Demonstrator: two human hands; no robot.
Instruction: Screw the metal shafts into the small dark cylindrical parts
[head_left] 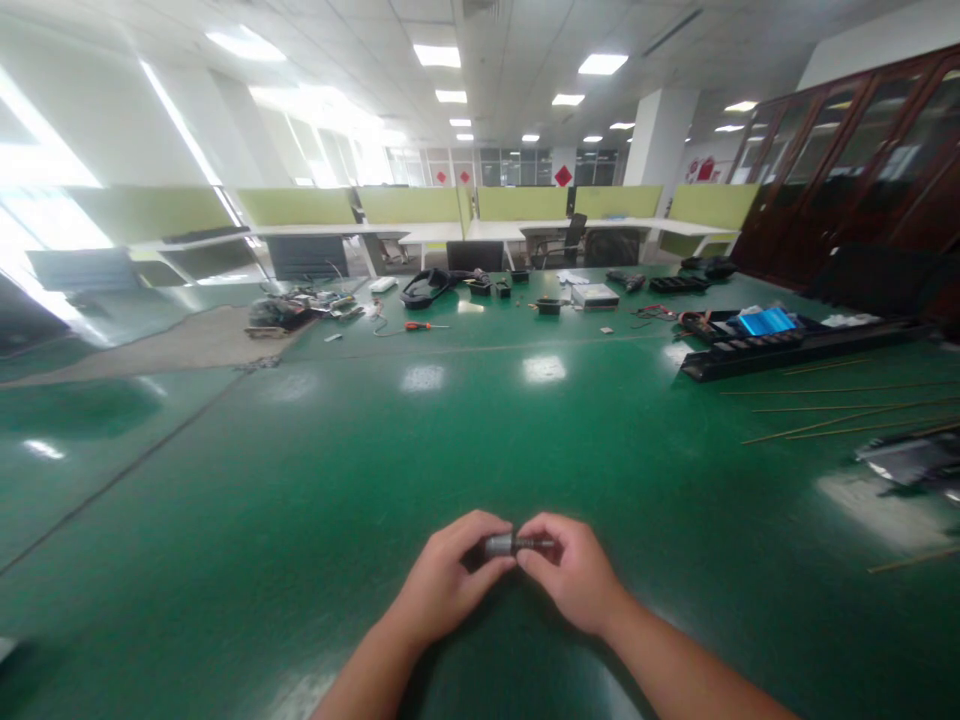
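A small grey metal cylinder with a thinner, dark ridged shaft (pixel 499 545) is held level between my two hands, just above the near part of the green table (pixel 480 440). Thumb and fingers of my left hand (pixel 455 570) are closed around the wider grey body. My right hand (pixel 574 570) pinches the part close to where body and shaft meet, and the shaft runs into its curled palm. The fingertips of both hands nearly meet at the middle. Fingers cover part of the piece, so its exact kind does not show.
An orange-handled screwdriver (pixel 420 325) lies toward the far side, near a pile of electronic parts (pixel 289 310). Black trays (pixel 780 350) with a blue packet stand at the right, beside thin rods (pixel 847 410). Black headgear (pixel 427 288) rests at the back.
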